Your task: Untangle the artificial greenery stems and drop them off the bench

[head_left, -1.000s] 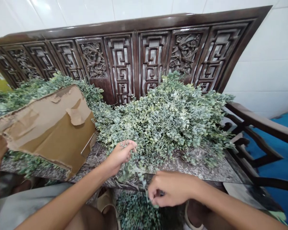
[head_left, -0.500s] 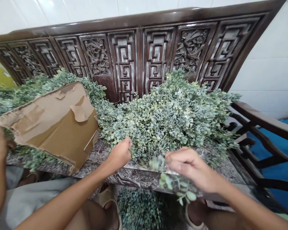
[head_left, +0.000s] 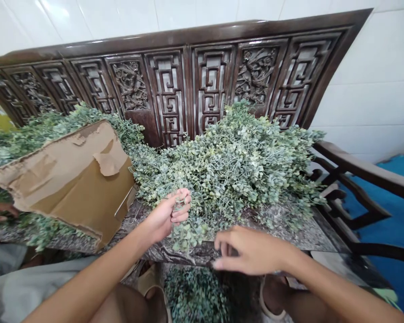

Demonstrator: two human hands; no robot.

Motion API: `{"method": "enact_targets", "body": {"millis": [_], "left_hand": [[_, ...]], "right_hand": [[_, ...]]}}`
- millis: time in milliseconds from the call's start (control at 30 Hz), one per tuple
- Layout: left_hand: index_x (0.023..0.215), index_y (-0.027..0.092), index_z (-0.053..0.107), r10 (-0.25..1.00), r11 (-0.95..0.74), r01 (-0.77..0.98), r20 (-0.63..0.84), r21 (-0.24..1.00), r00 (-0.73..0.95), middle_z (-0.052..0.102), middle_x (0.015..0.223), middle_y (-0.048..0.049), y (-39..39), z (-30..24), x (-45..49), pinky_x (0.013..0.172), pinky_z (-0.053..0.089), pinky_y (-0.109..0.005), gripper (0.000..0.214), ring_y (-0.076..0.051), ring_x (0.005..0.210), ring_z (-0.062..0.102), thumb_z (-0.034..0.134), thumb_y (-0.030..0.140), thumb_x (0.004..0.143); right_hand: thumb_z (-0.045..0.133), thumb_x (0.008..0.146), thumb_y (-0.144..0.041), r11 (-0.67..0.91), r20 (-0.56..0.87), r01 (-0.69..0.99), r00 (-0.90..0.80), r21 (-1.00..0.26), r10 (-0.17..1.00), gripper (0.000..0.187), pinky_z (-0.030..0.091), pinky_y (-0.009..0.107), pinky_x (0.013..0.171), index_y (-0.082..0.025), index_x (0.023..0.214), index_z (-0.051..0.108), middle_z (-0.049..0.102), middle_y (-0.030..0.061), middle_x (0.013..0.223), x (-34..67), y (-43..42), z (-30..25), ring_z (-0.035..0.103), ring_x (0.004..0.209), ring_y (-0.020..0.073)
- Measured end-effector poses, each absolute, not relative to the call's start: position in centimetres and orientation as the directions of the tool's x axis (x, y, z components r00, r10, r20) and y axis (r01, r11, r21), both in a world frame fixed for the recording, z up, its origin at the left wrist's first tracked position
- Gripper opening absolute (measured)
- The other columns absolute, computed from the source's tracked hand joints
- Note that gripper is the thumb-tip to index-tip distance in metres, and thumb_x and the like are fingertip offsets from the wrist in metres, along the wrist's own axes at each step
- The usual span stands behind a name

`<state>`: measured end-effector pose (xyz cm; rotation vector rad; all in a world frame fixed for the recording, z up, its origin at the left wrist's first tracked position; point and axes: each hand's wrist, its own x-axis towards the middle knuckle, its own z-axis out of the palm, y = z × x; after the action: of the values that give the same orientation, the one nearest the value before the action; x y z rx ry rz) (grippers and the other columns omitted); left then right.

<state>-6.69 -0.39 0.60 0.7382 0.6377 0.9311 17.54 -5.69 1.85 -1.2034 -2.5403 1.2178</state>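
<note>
A big heap of artificial green sprigs (head_left: 235, 166) lies on the dark marbled seat (head_left: 299, 235) of a carved wooden bench. My left hand (head_left: 168, 215) is closed around the stems of a small bunch of sprigs (head_left: 188, 231) that hangs down at the seat's front edge. My right hand (head_left: 249, 251) hovers just right of that bunch, over the seat's edge, fingers curled and pointing left; I see nothing in it. More green sprigs (head_left: 195, 296) lie on the floor below, between my knees.
A torn cardboard box (head_left: 70, 179) lies tilted on the seat at left, amid more greenery. Another person's hand (head_left: 0, 211) shows at the far left edge behind it. The carved backrest (head_left: 188, 89) stands behind; a wooden armrest (head_left: 360, 175) is at right, with blue floor beyond it.
My right hand dropped from chest height back to the seat's edge and no longer holds the loose sprig. My left hand now grips a bunch of stems upright.
</note>
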Motion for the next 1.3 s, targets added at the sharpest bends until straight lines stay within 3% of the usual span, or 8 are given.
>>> {"method": "enact_targets", "body": {"millis": [100,233,367,500,733,900,1200,1300], "left_hand": [[0.077,0.016,0.047,0.827,0.438,-0.514,-0.107,0.737,0.551,0.035,0.066,0.0065,-0.9,1.6,-6.4,0.038,0.016,-0.016,0.021,-0.003,0.044,0.017,0.058,0.022,0.094],[0.076,0.016,0.049,0.801,0.468,-0.541,-0.077,0.698,0.594,0.038,0.065,0.0055,-1.7,2.3,-5.6,0.038,0.018,-0.016,0.022,-0.003,0.042,0.02,0.054,0.024,0.096],[0.074,0.016,0.052,0.781,0.488,-0.565,-0.044,0.665,0.623,0.042,0.065,0.0033,-1.7,2.1,-5.3,0.04,0.027,-0.017,0.017,-0.005,0.043,0.03,0.057,0.023,0.089],[0.066,0.015,0.054,0.788,0.45,-0.491,-0.074,0.745,0.611,0.056,0.082,-0.0051,-1.2,1.8,-5.8,0.066,0.046,-0.027,0.016,-0.013,0.067,0.053,0.063,0.026,0.072],[0.061,0.018,0.051,0.857,0.17,0.051,-0.173,0.984,0.486,0.058,0.072,-0.0004,-1.4,0.7,-6.3,0.076,0.042,-0.029,0.025,-0.016,0.075,0.057,0.069,0.027,0.077],[0.075,0.02,0.06,0.849,0.184,0.068,-0.194,0.98,0.491,0.059,0.069,0.0022,-1.5,0.3,-6.2,0.066,0.041,-0.027,0.011,-0.015,0.066,0.056,0.07,0.024,0.075],[0.072,0.018,0.064,0.849,0.142,0.177,-0.212,0.974,0.484,0.059,0.071,0.0008,-1.7,1.2,-5.9,0.066,0.038,-0.025,0.015,-0.014,0.065,0.05,0.064,0.029,0.082],[0.075,0.019,0.064,0.845,0.134,0.151,-0.192,0.979,0.499,0.059,0.072,0.0013,-1.9,1.0,-5.8,0.065,0.039,-0.025,0.008,-0.014,0.067,0.05,0.064,0.025,0.079]], "right_hand": [[0.062,0.09,-0.045,0.366,-0.028,0.593,-0.549,-0.717,0.835,0.03,0.049,0.038,0.085,-0.021,0.108,0.062,0.069,0.009,0.107,17.1,-5.0,1.6,0.063,0.096,0.0237],[0.071,0.085,-0.04,0.336,0.061,0.406,-0.558,-0.85,0.828,0.049,0.042,0.04,0.104,-0.024,0.129,0.055,0.06,0.0082,0.133,15.2,-4.7,0.6,0.056,0.121,0.0246],[0.071,0.086,-0.034,0.223,0.022,0.284,-0.57,-0.933,0.821,0.028,0.048,0.033,0.087,-0.021,0.109,0.065,0.072,0.0024,0.098,13.8,-4.4,-0.6,0.065,0.093,0.019],[0.069,0.088,-0.036,0.213,0.019,0.226,-0.642,-0.951,0.767,0.019,0.044,0.027,0.071,-0.018,0.087,0.07,0.065,-0.0009,0.077,13.8,-3.8,-1.2,0.058,0.073,0.0143],[0.063,0.088,-0.017,0.442,0.242,0.297,-0.526,-0.846,0.815,0.011,0.044,0.032,0.086,-0.019,0.077,0.061,0.066,0.0033,0.097,14.9,-3.4,-1.3,0.06,0.092,0.0174],[0.06,0.087,-0.016,0.524,0.313,0.444,-0.464,-0.727,0.829,0.008,0.043,0.032,0.077,-0.02,0.081,0.062,0.066,0.0018,0.081,15.3,-3.2,-1.4,0.058,0.081,0.019],[0.054,0.096,-0.019,0.693,0.436,0.476,-0.546,-0.541,0.715,0.012,0.04,0.037,0.087,-0.019,0.091,0.065,0.071,0.0048,0.093,15.9,-2.5,-1.4,0.059,0.091,0.0207],[0.057,0.095,-0.02,0.683,0.429,0.487,-0.538,-0.544,0.726,0.018,0.041,0.039,0.089,-0.02,0.111,0.065,0.071,0.0071,0.104,15.9,-2.5,-1.5,0.06,0.098,0.0227]]}}
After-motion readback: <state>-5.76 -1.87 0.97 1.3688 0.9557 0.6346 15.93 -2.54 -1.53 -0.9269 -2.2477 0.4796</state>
